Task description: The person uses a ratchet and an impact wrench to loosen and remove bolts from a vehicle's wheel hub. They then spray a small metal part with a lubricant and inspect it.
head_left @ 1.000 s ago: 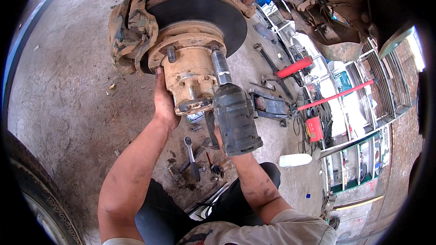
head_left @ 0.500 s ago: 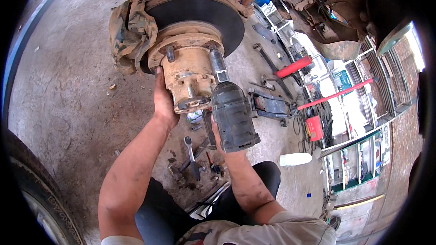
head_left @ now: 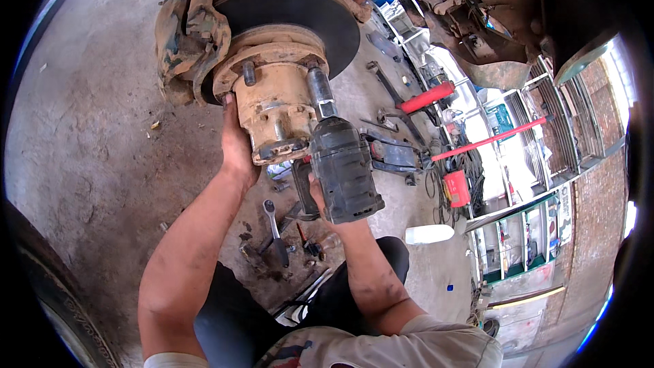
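My left hand (head_left: pixel 236 142) grips the left side of a dirty tan wheel hub (head_left: pixel 272 105), fingertips up beside its flange. My right hand (head_left: pixel 320 201) holds a black impact wrench (head_left: pixel 346 167) by the handle, mostly hidden behind the tool body. A steel socket (head_left: pixel 319 88) on the wrench sits over a fastener at the right of the hub flange. Another stud (head_left: pixel 248 73) sticks out left of it. Behind the hub are a dark brake disc (head_left: pixel 296 13) and a muddy caliper (head_left: pixel 191 48).
A tire (head_left: pixel 61 307) stands at lower left. A ratchet (head_left: pixel 274 232) and other tools lie on the concrete floor (head_left: pixel 102 129) below the hub. At right are a floor jack (head_left: pixel 395 153), red handles (head_left: pixel 426 99), a white bottle (head_left: pixel 428 234) and metal racks (head_left: pixel 518 238). Rusty undercarriage (head_left: pixel 511 13) hangs overhead.
The whole view has shifted slightly, so the hub, my hands and the floor items appear a little further up and left. My grips and the socket's position on the hub look unchanged.
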A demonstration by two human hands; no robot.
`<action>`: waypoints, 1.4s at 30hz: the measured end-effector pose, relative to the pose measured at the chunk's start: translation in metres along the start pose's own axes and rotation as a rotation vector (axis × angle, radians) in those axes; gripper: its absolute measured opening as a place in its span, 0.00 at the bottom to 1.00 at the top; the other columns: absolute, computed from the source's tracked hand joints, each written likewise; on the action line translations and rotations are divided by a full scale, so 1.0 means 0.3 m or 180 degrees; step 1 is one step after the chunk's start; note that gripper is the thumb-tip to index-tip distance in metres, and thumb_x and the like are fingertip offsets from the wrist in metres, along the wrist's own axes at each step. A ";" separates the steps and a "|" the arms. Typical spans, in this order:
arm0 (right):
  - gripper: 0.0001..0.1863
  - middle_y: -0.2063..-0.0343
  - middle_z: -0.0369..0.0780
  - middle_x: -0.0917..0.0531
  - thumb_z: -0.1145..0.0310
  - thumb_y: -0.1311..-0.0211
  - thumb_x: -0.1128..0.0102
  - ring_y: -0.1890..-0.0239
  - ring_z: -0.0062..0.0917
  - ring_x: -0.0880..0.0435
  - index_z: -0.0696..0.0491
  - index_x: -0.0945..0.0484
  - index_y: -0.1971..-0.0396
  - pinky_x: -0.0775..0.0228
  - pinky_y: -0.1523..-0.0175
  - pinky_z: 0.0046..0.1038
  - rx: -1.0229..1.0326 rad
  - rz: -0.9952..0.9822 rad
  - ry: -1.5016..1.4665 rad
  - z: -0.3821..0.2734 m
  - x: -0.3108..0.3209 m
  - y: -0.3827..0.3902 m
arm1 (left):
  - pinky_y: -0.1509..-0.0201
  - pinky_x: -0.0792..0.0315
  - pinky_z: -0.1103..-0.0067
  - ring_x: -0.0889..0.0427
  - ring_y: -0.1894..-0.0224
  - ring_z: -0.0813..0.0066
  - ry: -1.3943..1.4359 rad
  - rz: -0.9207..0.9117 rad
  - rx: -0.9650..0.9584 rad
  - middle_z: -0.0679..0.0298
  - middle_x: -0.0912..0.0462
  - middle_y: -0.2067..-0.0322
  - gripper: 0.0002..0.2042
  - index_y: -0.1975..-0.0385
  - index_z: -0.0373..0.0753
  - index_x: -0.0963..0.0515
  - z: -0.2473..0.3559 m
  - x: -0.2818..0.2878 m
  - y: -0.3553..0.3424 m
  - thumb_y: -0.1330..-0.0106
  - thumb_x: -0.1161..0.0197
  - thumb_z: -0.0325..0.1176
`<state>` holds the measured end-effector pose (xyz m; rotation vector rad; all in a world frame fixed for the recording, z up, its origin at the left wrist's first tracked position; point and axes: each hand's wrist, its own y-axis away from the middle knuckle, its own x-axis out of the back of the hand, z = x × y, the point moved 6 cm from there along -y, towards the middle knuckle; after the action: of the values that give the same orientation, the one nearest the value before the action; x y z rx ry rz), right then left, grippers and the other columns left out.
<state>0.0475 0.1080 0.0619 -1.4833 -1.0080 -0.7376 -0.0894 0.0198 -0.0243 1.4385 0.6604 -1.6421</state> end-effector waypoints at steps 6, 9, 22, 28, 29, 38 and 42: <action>0.19 0.60 0.45 0.20 0.71 0.54 0.38 0.57 0.40 0.22 0.53 0.22 0.58 0.29 0.51 0.38 0.0290 0.0248 0.0257 -0.015 -0.013 -0.001 | 0.37 0.37 0.67 0.31 0.41 0.61 0.0081 -0.0030 -0.0036 0.58 0.31 0.42 0.31 0.37 0.41 0.40 -0.004 0.009 -0.012 0.31 0.62 0.60; 0.19 0.57 0.46 0.22 0.71 0.52 0.38 0.55 0.42 0.24 0.55 0.23 0.56 0.32 0.48 0.40 0.0272 0.0368 -0.0043 -0.001 -0.044 0.023 | 0.38 0.36 0.66 0.30 0.41 0.61 0.0102 -0.0033 0.0014 0.59 0.31 0.42 0.31 0.38 0.43 0.39 -0.003 -0.004 -0.003 0.31 0.63 0.59; 0.16 0.60 0.42 0.21 0.68 0.41 0.40 0.57 0.32 0.24 0.58 0.26 0.55 0.34 0.49 0.33 -0.0901 0.0341 -0.1389 0.019 -0.167 0.087 | 0.40 0.35 0.60 0.28 0.44 0.59 0.0186 0.0007 0.0210 0.60 0.28 0.44 0.32 0.39 0.46 0.36 -0.018 0.003 -0.005 0.34 0.61 0.63; 0.17 0.57 0.43 0.20 0.68 0.41 0.39 0.54 0.36 0.23 0.60 0.24 0.54 0.35 0.46 0.34 -0.1414 0.0412 -0.2180 0.091 -0.263 0.138 | 0.40 0.35 0.60 0.28 0.44 0.58 0.0295 -0.0137 0.0327 0.59 0.28 0.44 0.33 0.40 0.45 0.35 -0.048 0.032 -0.030 0.35 0.61 0.64; 0.17 0.57 0.43 0.20 0.68 0.41 0.39 0.54 0.36 0.23 0.60 0.25 0.54 0.35 0.46 0.34 -0.1431 0.0416 -0.2192 0.067 -0.247 0.132 | 0.40 0.35 0.60 0.28 0.44 0.58 0.0351 -0.0170 0.0363 0.59 0.28 0.44 0.34 0.40 0.45 0.35 -0.051 0.034 -0.033 0.35 0.61 0.65; 0.17 0.59 0.43 0.22 0.64 0.38 0.42 0.57 0.35 0.25 0.58 0.26 0.53 0.35 0.50 0.34 -0.1640 0.0173 -0.2692 0.147 -0.350 0.175 | 0.41 0.35 0.59 0.29 0.44 0.57 0.0302 -0.0162 0.0407 0.59 0.28 0.44 0.34 0.40 0.45 0.35 -0.048 0.024 -0.028 0.35 0.61 0.65; 0.16 0.58 0.44 0.21 0.66 0.39 0.41 0.57 0.36 0.23 0.59 0.25 0.55 0.33 0.50 0.37 -0.1508 0.0291 -0.2185 0.158 -0.343 0.195 | 0.42 0.34 0.59 0.28 0.45 0.57 0.0149 0.0000 0.0325 0.59 0.28 0.45 0.34 0.40 0.46 0.35 -0.038 0.017 -0.011 0.35 0.61 0.65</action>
<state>0.0507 0.1360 -0.0623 -2.2676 -1.3116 -0.4092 -0.0861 0.0297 -0.0322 1.5540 0.6102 -1.6674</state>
